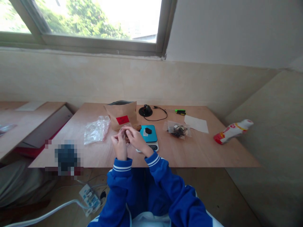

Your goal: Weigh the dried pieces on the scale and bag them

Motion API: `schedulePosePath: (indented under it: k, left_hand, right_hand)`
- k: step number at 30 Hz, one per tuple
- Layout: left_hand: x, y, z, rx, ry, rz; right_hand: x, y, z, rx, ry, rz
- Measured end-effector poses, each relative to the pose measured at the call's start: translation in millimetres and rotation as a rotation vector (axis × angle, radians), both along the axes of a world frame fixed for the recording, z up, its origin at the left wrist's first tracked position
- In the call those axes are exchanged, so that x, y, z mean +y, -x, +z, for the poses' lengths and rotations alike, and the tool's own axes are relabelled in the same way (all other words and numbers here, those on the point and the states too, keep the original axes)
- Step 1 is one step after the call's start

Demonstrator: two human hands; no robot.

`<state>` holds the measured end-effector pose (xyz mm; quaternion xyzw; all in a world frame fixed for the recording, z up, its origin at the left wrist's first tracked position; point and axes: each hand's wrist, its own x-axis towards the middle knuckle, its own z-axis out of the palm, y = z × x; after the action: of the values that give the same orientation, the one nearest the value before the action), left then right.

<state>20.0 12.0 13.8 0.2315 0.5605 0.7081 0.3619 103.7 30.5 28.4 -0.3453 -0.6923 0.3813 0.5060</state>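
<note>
Wooden tabletop (pixel 189 153), small brown pieces (pixel 126 138) held between nearly closed left grip (pixel 119 146) and right grip (pixel 137 140)

A light wooden table (pixel 201 151) carries it all: a kraft paper bag (pixel 121 115) with a red label stands just beside a crumpled clear plastic bag (pixel 97 130), and a teal digital scale (pixel 149 135) sits near the middle. Further right lie a small clear bag of dark pieces (pixel 177 130), a white sheet of paper (pixel 196 123), a black cable (pixel 163 118), a green marker (pixel 180 112) and, on its side at the edge — a red-and-white bottle (pixel 233 131).
</note>
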Motion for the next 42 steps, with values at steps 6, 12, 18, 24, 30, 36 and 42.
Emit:
schedulePosePath:
  k: [6, 12, 18, 24, 30, 36, 42]
  left_hand:
    - [-3, 17, 8.3, -0.129, 0.048, 0.052]
    - [-4, 19, 9.4, -0.17, 0.054, 0.023]
    - [-4, 10, 10.1, -0.193, 0.051, 0.002]
    - [-7, 7, 14.2, -0.208, 0.044, -0.029]
    - [-10, 3, 20.0, -0.207, 0.062, -0.046]
    - [-9, -1, 17.0, -0.223, 0.06, -0.071]
    - [-3, -12, 18.7, -0.28, 0.057, -0.113]
  right_hand:
    - [19, -40, -40.9, -0.276, -0.065, -0.393]
    - [60, -69, -80.9, -0.793, -0.013, -0.254]
    - [79, -71, -82.5, -0.636, -0.134, -0.105]
    - [79, -72, -86.3, -0.384, -0.148, -0.051]
    - [82, -76, -82.9, -0.313, -0.01, -0.233]
    - [71, -61, -34.3, 0.185, 0.099, -0.276]
    - [43, -28, 19.2, 0.896, 0.401, 0.031]
